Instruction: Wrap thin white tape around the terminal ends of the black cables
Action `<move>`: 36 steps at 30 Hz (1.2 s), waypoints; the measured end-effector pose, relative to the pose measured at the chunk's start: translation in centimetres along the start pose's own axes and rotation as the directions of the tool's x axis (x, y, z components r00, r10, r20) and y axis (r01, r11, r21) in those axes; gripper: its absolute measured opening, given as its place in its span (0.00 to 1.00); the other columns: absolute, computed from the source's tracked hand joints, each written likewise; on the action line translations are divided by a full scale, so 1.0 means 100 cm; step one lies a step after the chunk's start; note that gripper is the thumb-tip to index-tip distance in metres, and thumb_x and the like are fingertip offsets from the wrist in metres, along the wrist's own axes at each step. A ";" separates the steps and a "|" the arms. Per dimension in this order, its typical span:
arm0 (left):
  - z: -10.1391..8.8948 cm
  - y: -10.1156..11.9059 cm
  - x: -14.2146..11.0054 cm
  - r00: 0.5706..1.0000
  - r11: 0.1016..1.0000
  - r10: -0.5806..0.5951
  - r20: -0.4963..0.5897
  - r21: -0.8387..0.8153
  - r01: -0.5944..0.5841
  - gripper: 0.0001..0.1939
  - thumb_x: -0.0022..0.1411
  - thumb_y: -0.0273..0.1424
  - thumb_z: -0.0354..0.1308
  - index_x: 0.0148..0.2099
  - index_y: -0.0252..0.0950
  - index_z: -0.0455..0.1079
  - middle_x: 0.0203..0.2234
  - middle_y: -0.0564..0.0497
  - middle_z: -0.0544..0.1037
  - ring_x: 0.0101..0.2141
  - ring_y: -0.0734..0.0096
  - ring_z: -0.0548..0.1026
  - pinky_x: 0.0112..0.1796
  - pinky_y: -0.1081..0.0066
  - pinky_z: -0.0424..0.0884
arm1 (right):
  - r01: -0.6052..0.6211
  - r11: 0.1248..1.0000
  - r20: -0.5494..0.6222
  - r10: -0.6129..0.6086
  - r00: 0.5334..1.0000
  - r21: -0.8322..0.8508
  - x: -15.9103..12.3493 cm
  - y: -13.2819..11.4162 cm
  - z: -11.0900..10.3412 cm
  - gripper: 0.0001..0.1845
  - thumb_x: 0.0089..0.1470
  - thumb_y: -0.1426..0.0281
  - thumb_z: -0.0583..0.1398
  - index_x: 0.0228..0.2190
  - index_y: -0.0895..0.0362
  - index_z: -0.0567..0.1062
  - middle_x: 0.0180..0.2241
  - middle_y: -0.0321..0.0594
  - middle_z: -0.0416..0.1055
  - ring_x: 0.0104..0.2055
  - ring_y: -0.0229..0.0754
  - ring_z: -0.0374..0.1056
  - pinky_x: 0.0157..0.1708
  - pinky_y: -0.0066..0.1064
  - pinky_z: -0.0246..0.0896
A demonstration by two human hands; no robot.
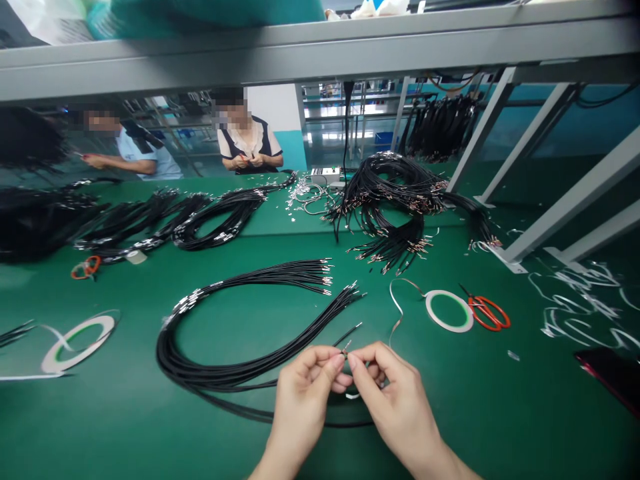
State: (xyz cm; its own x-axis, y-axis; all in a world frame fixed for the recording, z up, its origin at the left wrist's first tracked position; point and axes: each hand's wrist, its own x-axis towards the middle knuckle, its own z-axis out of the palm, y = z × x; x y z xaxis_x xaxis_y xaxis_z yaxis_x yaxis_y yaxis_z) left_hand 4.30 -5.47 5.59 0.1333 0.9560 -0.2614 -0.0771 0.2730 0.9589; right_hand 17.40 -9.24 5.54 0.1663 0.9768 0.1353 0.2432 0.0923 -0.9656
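My left hand (303, 403) and my right hand (395, 400) meet low in the middle of the view, their fingertips pinched together on a thin black wire (347, 337) with a small metal terminal at its end. A loose bundle of long black wires (240, 333) curves across the green bench to the left of my hands and passes beneath them. Its crimped ends fan out just above my fingers. A thin white strip (395, 310) runs from a white tape roll (449, 311) towards my right hand, though its far end is hidden.
Red-handled scissors (487, 312) lie right of the roll. More black wire bundles (390, 207) cover the bench's far side, and white scraps (580, 303) lie at right. A grey shelf beam (320, 57) crosses overhead. Beyond the bench, two co-workers (245, 137) sit working.
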 end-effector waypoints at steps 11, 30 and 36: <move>-0.005 0.000 0.001 0.988 0.996 -0.071 0.137 -0.045 0.078 0.12 0.55 0.36 0.64 0.31 0.30 0.72 0.16 0.52 0.76 0.18 0.77 0.72 0.24 0.78 0.68 | -0.081 0.990 0.048 0.076 0.996 0.113 0.002 -0.003 0.001 0.10 0.59 0.67 0.57 0.29 0.57 0.74 0.24 0.35 0.72 0.23 0.36 0.66 0.23 0.24 0.60; -0.013 0.003 0.007 0.938 0.994 -0.108 0.329 0.011 0.111 0.16 0.61 0.38 0.58 0.27 0.30 0.69 0.11 0.56 0.69 0.14 0.84 0.63 0.21 0.82 0.59 | -0.228 0.930 0.143 0.193 0.971 0.289 0.004 0.015 0.001 0.13 0.58 0.61 0.59 0.31 0.58 0.75 0.24 0.37 0.71 0.22 0.34 0.62 0.22 0.25 0.57; -0.010 0.003 0.012 0.962 0.992 -0.129 0.242 0.045 0.122 0.16 0.48 0.35 0.70 0.34 0.32 0.69 0.18 0.56 0.75 0.18 0.76 0.74 0.21 0.78 0.69 | -0.235 0.930 0.077 0.222 0.972 0.284 0.007 0.022 0.004 0.13 0.57 0.61 0.60 0.29 0.59 0.75 0.23 0.36 0.70 0.22 0.34 0.60 0.22 0.25 0.56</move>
State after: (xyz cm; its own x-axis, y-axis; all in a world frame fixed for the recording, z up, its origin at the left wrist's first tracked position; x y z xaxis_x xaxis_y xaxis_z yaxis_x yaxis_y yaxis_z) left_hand 3.45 -4.09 5.47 0.3773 0.8579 -0.3487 -0.0157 0.3824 0.9238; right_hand 17.64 -8.28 3.41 0.1417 0.9848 -0.1002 -0.0842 -0.0888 -0.9925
